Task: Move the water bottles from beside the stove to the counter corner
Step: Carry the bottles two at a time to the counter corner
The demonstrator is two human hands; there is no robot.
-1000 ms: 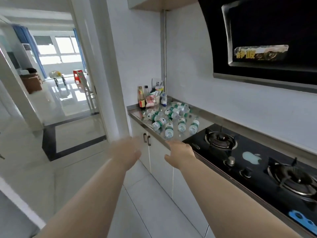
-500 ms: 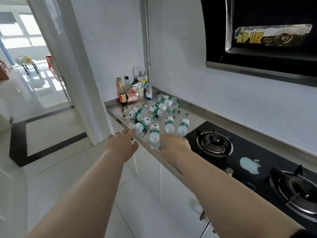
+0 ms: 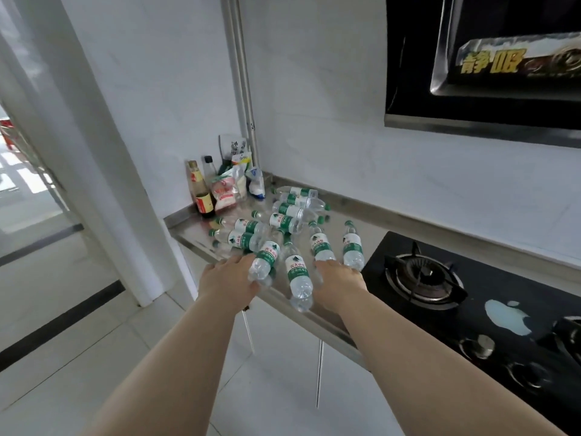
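— Lying flat, every one of them: the water bottles (image 3: pixel 284 221) are scattered on their sides across the steel worktop (image 3: pixel 185 229), between the stove (image 3: pixel 421 278) and the wall corner.
— And the hands?
— The left hand (image 3: pixel 226 281) is at the worktop's front edge, thumb side against the base of the nearest bottle (image 3: pixel 266 259). Gripping it or only touching, I can't tell.
— The other?
— The right hand (image 3: pixel 341 283) is just beside the stove, knuckles up, at the bases of two bottles (image 3: pixel 321 247) that point toward the wall. Its fingertips are hidden, so grip or push, can't say. A middle bottle (image 3: pixel 298 275) lies between both hands, base near the edge.
— What's in the corner itself?
— Two sauce bottles (image 3: pixel 201 193) standing upright, packets (image 3: pixel 224 191) leaning beside them. Black range hood (image 3: pixel 471 73) above the stove.
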